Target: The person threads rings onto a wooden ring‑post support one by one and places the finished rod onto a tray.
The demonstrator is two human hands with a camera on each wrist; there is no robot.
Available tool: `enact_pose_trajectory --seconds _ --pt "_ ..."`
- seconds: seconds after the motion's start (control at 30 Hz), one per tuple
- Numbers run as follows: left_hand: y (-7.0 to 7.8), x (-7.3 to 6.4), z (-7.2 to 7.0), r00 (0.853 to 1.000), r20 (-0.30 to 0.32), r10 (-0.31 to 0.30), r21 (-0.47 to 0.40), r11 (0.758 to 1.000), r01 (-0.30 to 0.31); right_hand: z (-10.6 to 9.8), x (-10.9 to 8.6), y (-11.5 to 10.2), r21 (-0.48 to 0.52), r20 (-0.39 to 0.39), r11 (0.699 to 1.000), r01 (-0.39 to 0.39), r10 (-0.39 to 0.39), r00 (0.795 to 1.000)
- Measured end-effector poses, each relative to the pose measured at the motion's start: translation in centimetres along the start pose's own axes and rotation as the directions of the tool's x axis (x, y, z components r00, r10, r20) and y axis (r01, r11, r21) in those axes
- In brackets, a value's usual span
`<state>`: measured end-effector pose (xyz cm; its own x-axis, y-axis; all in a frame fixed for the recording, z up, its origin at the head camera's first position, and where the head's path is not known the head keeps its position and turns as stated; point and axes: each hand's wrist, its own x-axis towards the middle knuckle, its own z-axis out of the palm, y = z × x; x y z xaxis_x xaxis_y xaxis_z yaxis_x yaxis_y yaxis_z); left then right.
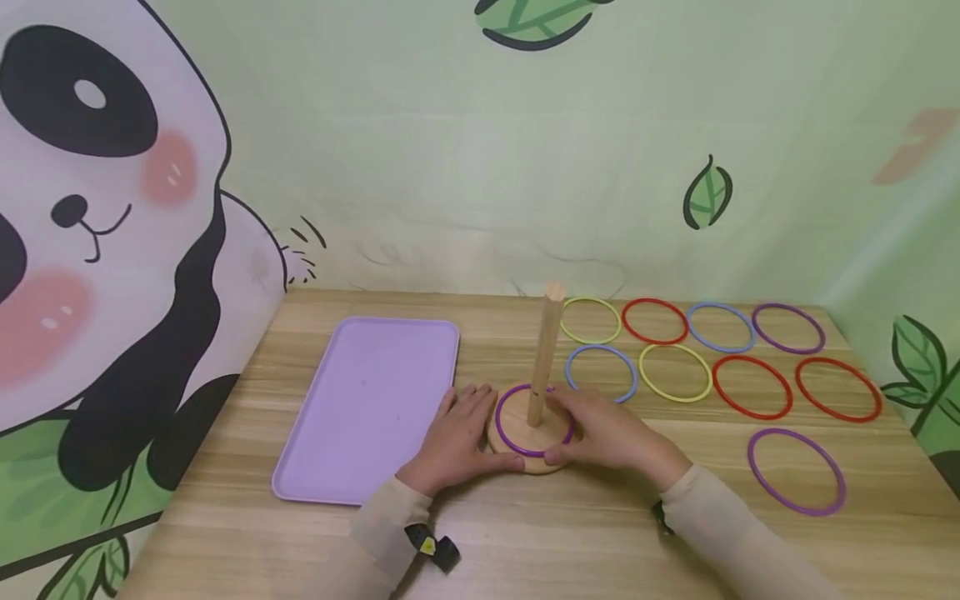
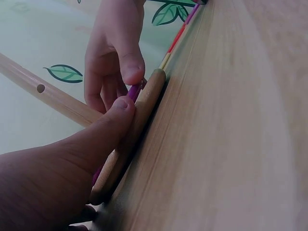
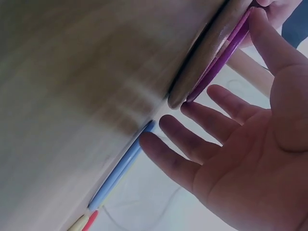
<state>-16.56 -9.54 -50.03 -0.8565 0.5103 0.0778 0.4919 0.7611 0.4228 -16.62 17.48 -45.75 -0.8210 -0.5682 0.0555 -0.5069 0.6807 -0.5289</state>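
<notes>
A round wooden base point(image 1: 517, 429) with an upright wooden post point(image 1: 545, 354) stands on the table in front of me. Around the post's foot, close over the base, lies a purple ring point(image 3: 219, 62). My left hand point(image 1: 459, 446) grips the base from the left, its thumb at the front rim beside the ring in the left wrist view. From the right, my right hand point(image 1: 611, 429) spans the purple ring, thumb at its front edge and fingertips at its far side. The right wrist view shows the other right fingers point(image 3: 168, 161) spread.
A purple tray point(image 1: 375, 400) lies to the left, its right edge near my left hand. Several yellow, red, blue and purple rings lie in two rows at the back right, with a blue ring point(image 1: 636, 383) closest to my right hand. Another purple ring point(image 1: 752, 467) lies nearer.
</notes>
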Motion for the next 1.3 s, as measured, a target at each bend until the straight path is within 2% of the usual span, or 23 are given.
enact_pose_trajectory --seconds 0.17,0.33,0.43,0.57,0.77,0.97,1.3 --pt "0.0 0.1 0.0 1.000 -0.001 0.004 0.014 1.000 -0.004 -0.3 -0.1 0.1 0.002 -0.020 1.000 -0.017 0.017 1.000" --pt "0.1 0.2 0.1 1.000 0.002 0.013 0.006 1.000 -0.013 -1.6 -1.4 1.1 0.029 -0.081 0.991 -0.131 0.133 0.988" --pt "0.1 0.1 0.2 1.000 -0.003 0.015 -0.010 1.000 -0.015 -2.5 -2.5 2.0 -0.035 -0.128 0.982 -0.183 0.177 0.976" --pt "0.2 0.1 0.0 1.000 -0.018 0.025 -0.016 1.000 -0.025 -3.5 -3.4 3.0 -0.094 -0.160 0.974 -0.208 0.191 0.968" --pt "0.1 0.1 -0.2 1.000 -0.015 0.027 -0.009 1.000 -0.027 -3.8 -4.1 3.8 -0.103 -0.124 0.964 -0.244 0.231 0.965" --pt "0.1 -0.2 -0.1 1.000 -0.002 0.014 -0.022 1.000 -0.014 -3.2 -4.4 3.9 -0.071 -0.104 0.953 -0.296 0.288 0.952" --pt "0.0 -0.3 -0.2 0.999 -0.023 0.033 -0.011 0.999 -0.033 -2.9 -4.5 4.1 -0.101 -0.143 0.952 -0.289 0.273 0.951"
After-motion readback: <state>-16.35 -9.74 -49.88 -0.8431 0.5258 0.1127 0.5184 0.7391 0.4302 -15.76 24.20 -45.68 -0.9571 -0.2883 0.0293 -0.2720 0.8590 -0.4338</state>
